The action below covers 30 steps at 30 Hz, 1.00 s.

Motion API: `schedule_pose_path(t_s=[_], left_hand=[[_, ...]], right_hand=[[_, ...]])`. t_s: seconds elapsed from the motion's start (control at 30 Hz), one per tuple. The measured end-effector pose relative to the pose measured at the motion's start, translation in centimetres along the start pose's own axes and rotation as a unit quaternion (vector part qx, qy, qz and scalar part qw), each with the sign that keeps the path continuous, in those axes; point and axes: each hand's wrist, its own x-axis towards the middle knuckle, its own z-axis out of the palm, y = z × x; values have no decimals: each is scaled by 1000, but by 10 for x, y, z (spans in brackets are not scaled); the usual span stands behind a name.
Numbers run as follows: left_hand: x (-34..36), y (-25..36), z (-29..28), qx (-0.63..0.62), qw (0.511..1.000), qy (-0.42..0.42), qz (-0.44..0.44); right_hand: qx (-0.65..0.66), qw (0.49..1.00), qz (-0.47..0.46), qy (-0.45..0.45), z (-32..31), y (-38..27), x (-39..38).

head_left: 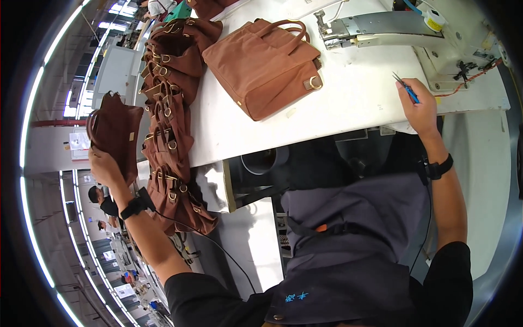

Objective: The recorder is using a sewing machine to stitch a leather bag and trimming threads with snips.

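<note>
While left hand (pixel 104 166) grips soft brown bag (pixel 115 133) — lifted | right hand (pixel 418 109) pinches blue-handled snips (pixel 406 87)

white worktable (pixel 348 109), long ceiling light strips (pixel 32 120), grey floor (pixel 485 180), distant workstations (pixel 122 272) in a factory hall

white table (pixel 348 103), brown bag (pixel 264 65), bag pile (pixel 171 82)
</note>
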Motion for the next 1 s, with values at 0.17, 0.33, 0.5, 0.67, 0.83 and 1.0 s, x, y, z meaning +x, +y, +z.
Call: schedule_pose_path(t_s=[0.17,0.33,0.5,0.67,0.83,1.0], left_hand=[[-66,85,16,22,963,-236,129],[-115,191,-14,-205,919,-156,297],[-144,327,-57,-453,719,-135,509],[-157,453,-62,-290,620,-279,673],[-149,492,-71,-129,605,-325,715],[-131,462,-73,-183,599,-246,740]], right_hand=[[-4,1000,22,4,0,-4,0],[-11,1000,2,-3,0,-4,1],[-11,1000,1,13,1,-3,0],[-113,990,68,-40,2,-4,14],[-198,980,7,28,8,4,31],[-232,970,-74,25,15,-5,7]])
